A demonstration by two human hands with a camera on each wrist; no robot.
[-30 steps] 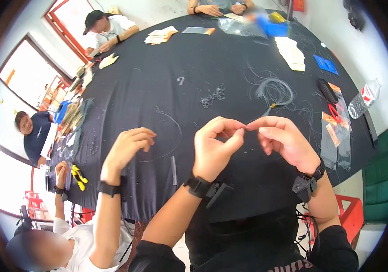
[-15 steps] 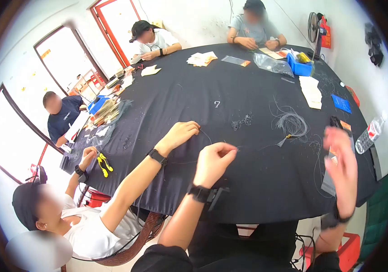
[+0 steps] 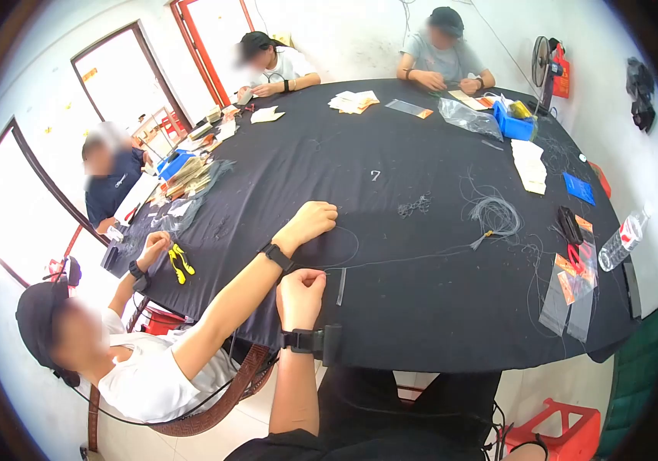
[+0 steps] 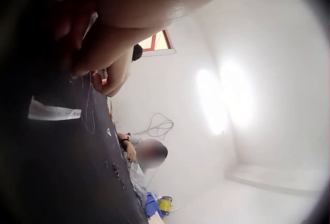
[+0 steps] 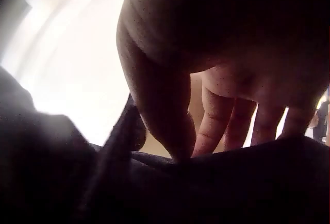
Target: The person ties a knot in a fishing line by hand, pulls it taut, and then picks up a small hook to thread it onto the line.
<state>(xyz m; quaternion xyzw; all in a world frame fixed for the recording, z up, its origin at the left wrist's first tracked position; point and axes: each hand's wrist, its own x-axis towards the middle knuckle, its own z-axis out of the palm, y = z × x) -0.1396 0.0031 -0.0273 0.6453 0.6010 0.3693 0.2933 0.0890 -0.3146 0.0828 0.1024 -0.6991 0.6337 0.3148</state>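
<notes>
In the head view my left hand (image 3: 300, 298) is close over the near edge of the black-covered table, thumb and forefinger pinching the end of a thin grey line (image 3: 413, 257). From there the line runs right towards a coiled bundle of the same line (image 3: 495, 213), bound with a yellow tie (image 3: 488, 233). A narrow clear strip (image 3: 342, 286) lies just right of this hand. My right hand (image 5: 227, 85) is outside the head view; in the right wrist view its fingers point down, loosely straight, with the tips against dark fabric (image 5: 232, 183).
A neighbour's hand (image 3: 309, 224) rests on the table just beyond mine. To the right lie red-handled scissors (image 3: 575, 260), clear packets (image 3: 567, 303) and a water bottle (image 3: 622, 240). Small dark tangled pieces (image 3: 415, 205) lie mid-table. Yellow-handled pliers (image 3: 181, 263) are at the left.
My hands, together over the table a second ago, have parted. The left moved left with the line, now drawn out straight; the right swung right and left the head view. The head view tilted up.
</notes>
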